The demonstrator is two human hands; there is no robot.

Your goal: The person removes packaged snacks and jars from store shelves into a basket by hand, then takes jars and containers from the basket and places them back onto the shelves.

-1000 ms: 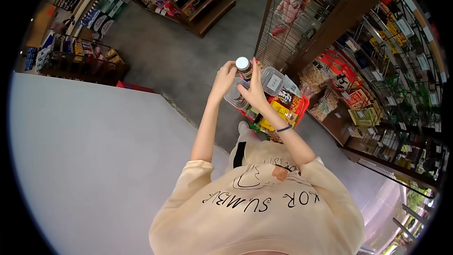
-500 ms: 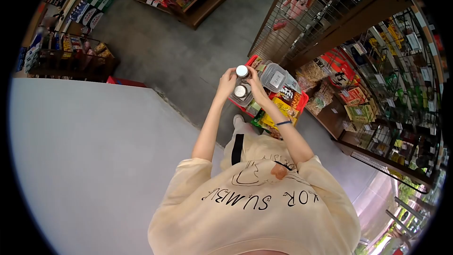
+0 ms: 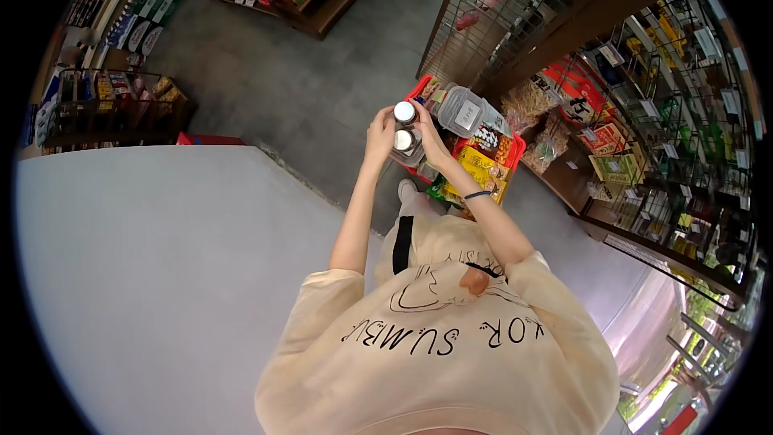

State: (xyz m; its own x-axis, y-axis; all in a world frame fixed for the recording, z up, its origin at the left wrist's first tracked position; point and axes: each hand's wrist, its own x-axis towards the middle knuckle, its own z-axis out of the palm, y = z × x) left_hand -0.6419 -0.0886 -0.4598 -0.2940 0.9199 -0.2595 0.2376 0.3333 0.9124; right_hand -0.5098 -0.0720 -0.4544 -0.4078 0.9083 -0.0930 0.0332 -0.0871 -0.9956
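Over a red shopping basket (image 3: 516, 153), my left hand (image 3: 380, 138) and my right hand (image 3: 430, 142) face each other. Their fingers curl around opposite sides of a white-capped bottle (image 3: 405, 111), which stands upright with its cap toward me. Just below it, between my palms, a second white-capped bottle (image 3: 403, 141) is visible; what supports it is hidden. Clear plastic shows under the hands. Beside my right hand lies a clear lidded tub (image 3: 464, 111) with a white label. Yellow snack packets (image 3: 484, 171) fill the basket's near end, under my right forearm.
A pale grey counter or panel (image 3: 145, 250) spans the left side. Tall wire shelving (image 3: 644, 145) with packaged goods runs along the right. Wooden display shelves (image 3: 322, 8) stand ahead on the grey floor (image 3: 241, 56), and a rack of snacks (image 3: 121, 97) stands at the far left.
Both hands and the bottles have shifted slightly left and up in view. The two caps appear closer together, and my hands are still around the upper bottle.
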